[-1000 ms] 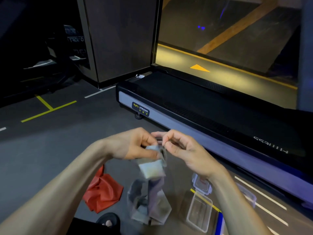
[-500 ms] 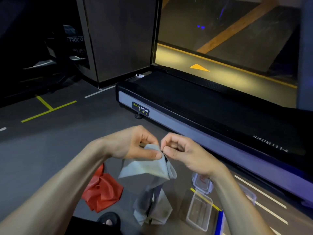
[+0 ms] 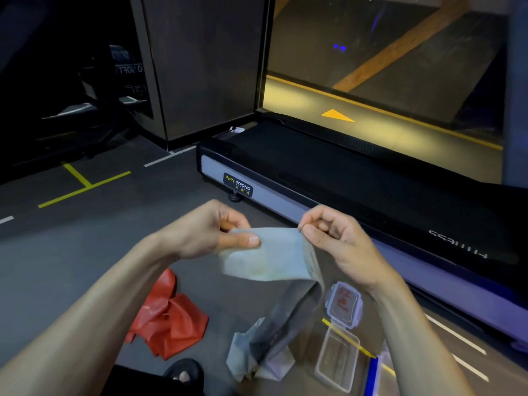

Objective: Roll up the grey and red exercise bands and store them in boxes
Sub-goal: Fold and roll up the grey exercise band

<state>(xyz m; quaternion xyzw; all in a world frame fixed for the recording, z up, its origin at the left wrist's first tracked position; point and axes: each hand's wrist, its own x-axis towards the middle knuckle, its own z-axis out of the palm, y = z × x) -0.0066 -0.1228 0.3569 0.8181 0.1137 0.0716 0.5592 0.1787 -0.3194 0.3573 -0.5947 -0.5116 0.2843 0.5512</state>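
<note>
Hands working at chest height over the floor. Left hand is pinching one top corner of the grey band between thumb and curled fingers; right hand is pinching the opposite corner, stretching the upper edge flat between them. Rest of the grey band is hanging down and bunching on the floor. Red band is lying crumpled on the floor below the left forearm. Clear box is sitting open near the right forearm, its lid lying just beyond it. Treadmill is standing behind.
</note>
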